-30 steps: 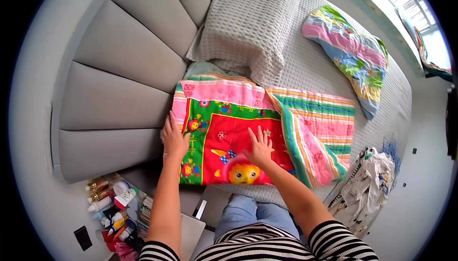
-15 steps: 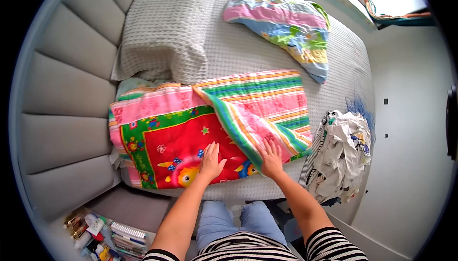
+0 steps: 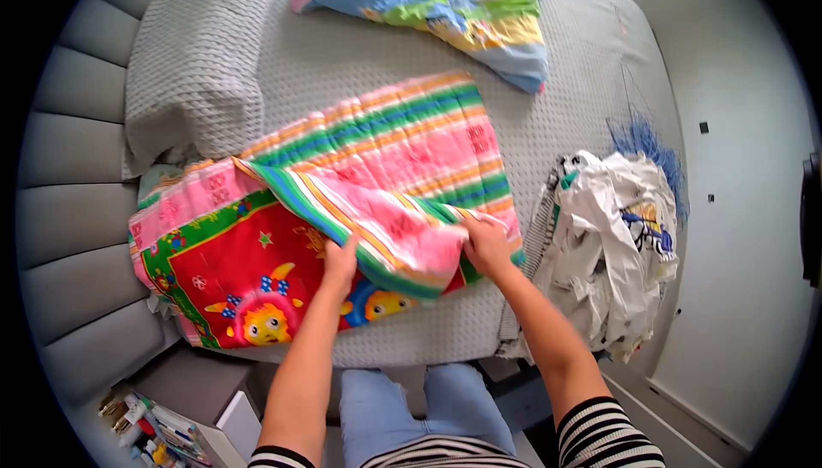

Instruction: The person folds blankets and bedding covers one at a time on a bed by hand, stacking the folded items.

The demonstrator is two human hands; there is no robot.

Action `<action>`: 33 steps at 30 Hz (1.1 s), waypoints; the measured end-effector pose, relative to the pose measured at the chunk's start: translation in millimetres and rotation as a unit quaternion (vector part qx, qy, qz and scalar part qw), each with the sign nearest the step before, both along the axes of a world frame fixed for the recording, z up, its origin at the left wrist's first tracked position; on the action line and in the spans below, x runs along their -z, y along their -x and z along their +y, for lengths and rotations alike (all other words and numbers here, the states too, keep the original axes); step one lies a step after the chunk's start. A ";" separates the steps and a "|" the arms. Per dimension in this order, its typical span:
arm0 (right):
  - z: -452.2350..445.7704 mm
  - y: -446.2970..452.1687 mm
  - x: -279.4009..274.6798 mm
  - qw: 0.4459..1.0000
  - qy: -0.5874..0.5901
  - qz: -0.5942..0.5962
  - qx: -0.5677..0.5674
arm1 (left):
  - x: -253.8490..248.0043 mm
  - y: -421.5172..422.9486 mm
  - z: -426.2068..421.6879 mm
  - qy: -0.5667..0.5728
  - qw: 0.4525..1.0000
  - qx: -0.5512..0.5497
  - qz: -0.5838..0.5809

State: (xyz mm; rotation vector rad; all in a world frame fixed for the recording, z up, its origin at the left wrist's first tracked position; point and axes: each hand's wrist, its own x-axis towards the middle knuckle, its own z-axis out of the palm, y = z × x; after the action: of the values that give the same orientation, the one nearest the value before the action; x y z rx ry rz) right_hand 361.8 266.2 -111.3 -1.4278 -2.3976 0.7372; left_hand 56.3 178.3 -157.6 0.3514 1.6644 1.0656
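A padded quilt (image 3: 411, 155) lies on the bed, pink, green and orange striped on one face. Its other face is red with a green border and cartoon figures. A striped flap is folded diagonally over the red face. My right hand (image 3: 487, 247) is closed on the flap's bunched right part, lifting it slightly. My left hand (image 3: 340, 260) is closed at the flap's lower left edge, its thumb up and its fingers partly hidden.
A grey textured cover (image 3: 201, 57) drapes over a raised shape by the padded headboard (image 3: 68, 151). A colourful crumpled cloth (image 3: 437, 5) lies farther back. White clothes (image 3: 599, 245) are piled at right. Bottles and books (image 3: 154, 425) stand at lower left.
The view has shifted right along the bed. Both hands, earlier spread flat on the quilt, have closed on the striped flap, and its right part is now bunched and raised.
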 end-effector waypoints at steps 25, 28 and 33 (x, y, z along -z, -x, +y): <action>156.9 13.3 33.9 0.992 -0.012 0.054 0.117 | -2.4 31.8 232.6 0.001 0.796 0.277 0.538; 170.7 13.2 32.8 0.987 0.000 0.094 0.133 | -6.1 38.8 256.2 -0.054 0.809 0.299 0.503; 191.1 21.9 46.2 0.979 -0.079 0.101 0.156 | -4.4 22.9 275.0 -0.212 0.807 0.210 0.509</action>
State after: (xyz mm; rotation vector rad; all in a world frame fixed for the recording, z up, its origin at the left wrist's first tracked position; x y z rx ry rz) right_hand 340.0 457.3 -157.5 -1.5332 -1.9717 0.5678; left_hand 33.4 453.3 -153.1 1.7563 2.0570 0.9287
